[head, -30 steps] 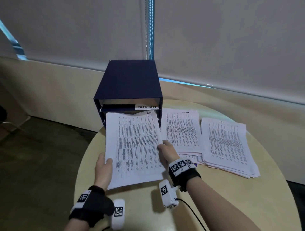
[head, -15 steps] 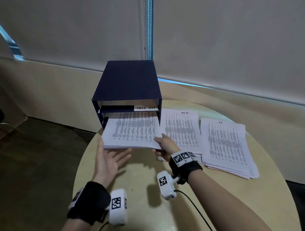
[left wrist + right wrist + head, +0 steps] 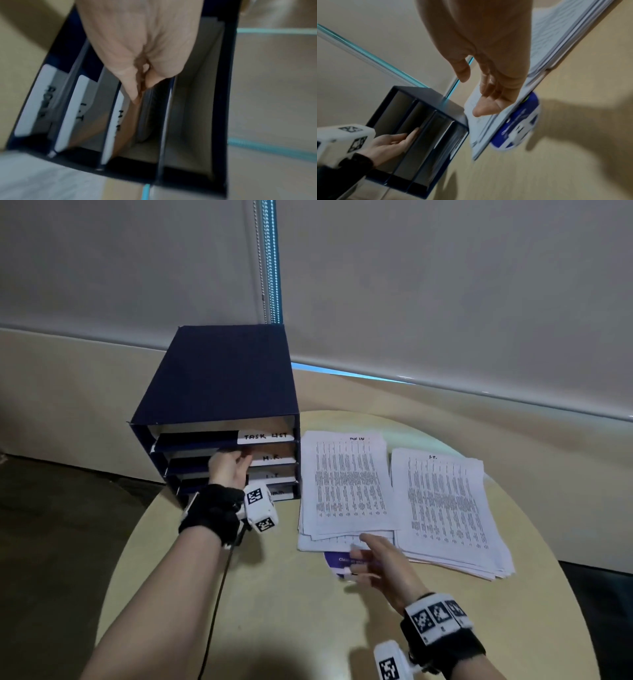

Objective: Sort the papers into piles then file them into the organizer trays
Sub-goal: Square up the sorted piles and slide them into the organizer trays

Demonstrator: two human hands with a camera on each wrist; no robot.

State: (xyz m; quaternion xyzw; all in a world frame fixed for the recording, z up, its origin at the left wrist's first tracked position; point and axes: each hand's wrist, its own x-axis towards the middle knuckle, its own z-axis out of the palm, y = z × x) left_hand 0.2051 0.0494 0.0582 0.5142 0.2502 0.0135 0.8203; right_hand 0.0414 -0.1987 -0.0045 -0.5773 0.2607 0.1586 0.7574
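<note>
A navy organizer (image 3: 219, 378) with labelled trays stands at the table's back left. My left hand (image 3: 230, 465) reaches into the slot by the H.R. label (image 3: 272, 457), fingers straight against the tray's contents; the right wrist view shows these fingers (image 3: 407, 136) flat in the slot. Two printed paper piles lie to the right: the middle pile (image 3: 346, 484) beside the organizer and the I.T. pile (image 3: 445, 508) further right. My right hand (image 3: 371, 556) hovers open over the middle pile's near edge, holding nothing. The filed stack is hidden inside the organizer.
A round blue and white disc (image 3: 334, 563) pokes out from under the middle pile's near edge. The round beige table (image 3: 274, 611) has bare surface in front of the organizer and piles. A blind and wall close the back.
The stack held by both hands has slid fully into the organizer. My left hand moved up into the tray slot; my right hand let go and drew back to the middle pile's near edge.
</note>
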